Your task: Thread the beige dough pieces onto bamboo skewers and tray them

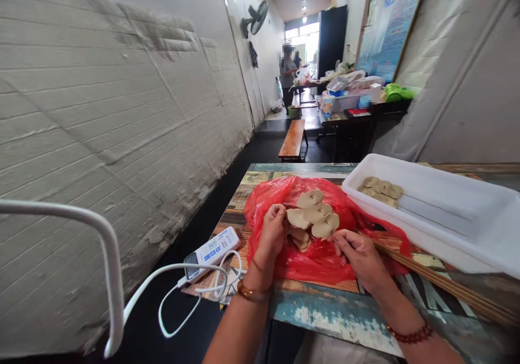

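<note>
A red plastic bag (317,255) lies on the painted table (325,312) with several flat beige slices (312,215) piled on it. My left hand (271,234) is closed at the left side of the pile, its fingers curled on a slice. My right hand (359,255) rests on the bag to the right of the pile, fingertips pinching the edge of the nearest slice. A bundle of thin bamboo skewers (447,285) runs from under my right hand toward the lower right.
A white plastic tray (447,212) with a few more slices (382,189) stands at the right. A white power bank (211,251) with a looping cable (182,293) lies at the table's left edge. A white tube frame (105,255) curves at left. A person (287,74) stands far down the room, beyond a bench (293,139).
</note>
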A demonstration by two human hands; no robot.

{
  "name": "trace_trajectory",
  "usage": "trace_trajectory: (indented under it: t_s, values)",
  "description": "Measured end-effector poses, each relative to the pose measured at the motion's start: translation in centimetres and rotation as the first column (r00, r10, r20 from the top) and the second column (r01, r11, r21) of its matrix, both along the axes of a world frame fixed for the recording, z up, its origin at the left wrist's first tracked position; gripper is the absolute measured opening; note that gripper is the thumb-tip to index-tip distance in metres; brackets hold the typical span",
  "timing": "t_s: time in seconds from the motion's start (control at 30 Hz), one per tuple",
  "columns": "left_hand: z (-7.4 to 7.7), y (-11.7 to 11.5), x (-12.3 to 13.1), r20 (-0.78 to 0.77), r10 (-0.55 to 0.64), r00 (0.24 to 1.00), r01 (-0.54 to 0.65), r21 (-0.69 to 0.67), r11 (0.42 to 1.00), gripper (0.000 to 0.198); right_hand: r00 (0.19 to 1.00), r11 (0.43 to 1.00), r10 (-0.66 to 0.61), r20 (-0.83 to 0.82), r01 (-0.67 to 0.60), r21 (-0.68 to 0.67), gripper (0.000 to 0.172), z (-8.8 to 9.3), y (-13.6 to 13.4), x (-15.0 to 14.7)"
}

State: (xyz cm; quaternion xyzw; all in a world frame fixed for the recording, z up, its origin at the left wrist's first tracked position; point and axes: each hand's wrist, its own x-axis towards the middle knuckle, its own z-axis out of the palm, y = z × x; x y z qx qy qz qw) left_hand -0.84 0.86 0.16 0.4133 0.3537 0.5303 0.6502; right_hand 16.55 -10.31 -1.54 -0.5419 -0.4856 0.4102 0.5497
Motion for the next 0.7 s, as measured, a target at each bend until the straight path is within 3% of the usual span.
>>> trace_trajectory:
  t_s: [0.17, 0.3, 0.47, 0.7]
  values:
    - [-0.2, 0.3, 0.0, 0.130, -0.018, 0.991, 0.039, -0.166, 0.985, 0.040, 0.999, 0.999, 0.036, 0.022, -0.035, -0.035, 0.037, -0.3, -0.1, -0.5]
    - [-0.4, 0.3, 0.0, 0.186, -0.037, 0.982, 0.061, -0.124, 0.990, 0.046, 1.000, 0.998, 0.002, -0.016, -0.003, -0.058, 0.036, -0.9, 0.1, -0.5]
    - [-0.5, 0.3, -0.1, 0.163, 0.077, 0.984, -0.064, -0.079, 0.995, 0.038, 0.998, 0.997, 0.054, -0.033, -0.056, -0.057, 0.033, -1.1, 0.0, -0.4]
    - [-0.3, 0.6, -0.8, 0.019, 0.242, 0.970, -0.242, 0.019, 0.970, 0.030, 0.980, 0.984, 0.156, 0.120, -0.145, -0.099, 0.034, -1.3, -0.2, -1.1]
